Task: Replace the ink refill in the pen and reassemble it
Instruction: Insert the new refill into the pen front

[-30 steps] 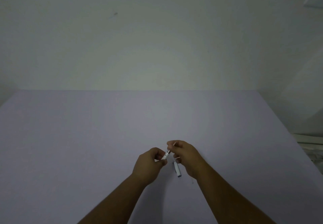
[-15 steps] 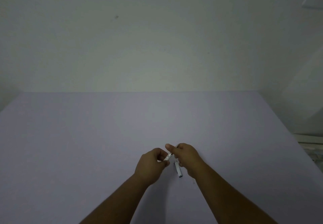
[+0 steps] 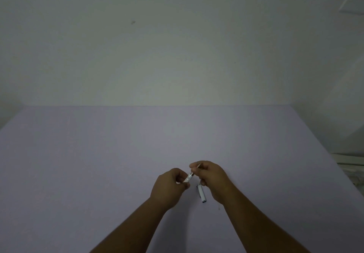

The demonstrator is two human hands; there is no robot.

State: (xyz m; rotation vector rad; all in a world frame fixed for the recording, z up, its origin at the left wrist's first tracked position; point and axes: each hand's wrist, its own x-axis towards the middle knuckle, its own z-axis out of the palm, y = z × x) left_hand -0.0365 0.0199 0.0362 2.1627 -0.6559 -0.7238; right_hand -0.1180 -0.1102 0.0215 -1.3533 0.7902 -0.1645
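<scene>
While the left hand point(image 3: 169, 186) curls its fingers together around the white pen barrel point(image 3: 188, 178), pinching its near end, the barrel's long axis runs up and to the right, away from that hand and straight toward the right hand; a thin dark ink refill point(image 3: 195, 171) continues the same slanted line out of the barrel's far end; the right hand point(image 3: 211, 177) pinches the refill's upper end between thumb and forefinger, its other fingers folded in beneath; both hands sit level with each other just above the lavender table point(image 3: 98, 174), close together, the refill bridging the gap between them; a second white pen piece point(image 3: 201, 194) lies flat on the table just below and right of the barrel, touched by neither hand as far as can be told, its length pointing toward the person; judging by the shared axis, the coming move is a slide along that slanted line, and whether the refill is going in or out cannot be told
</scene>
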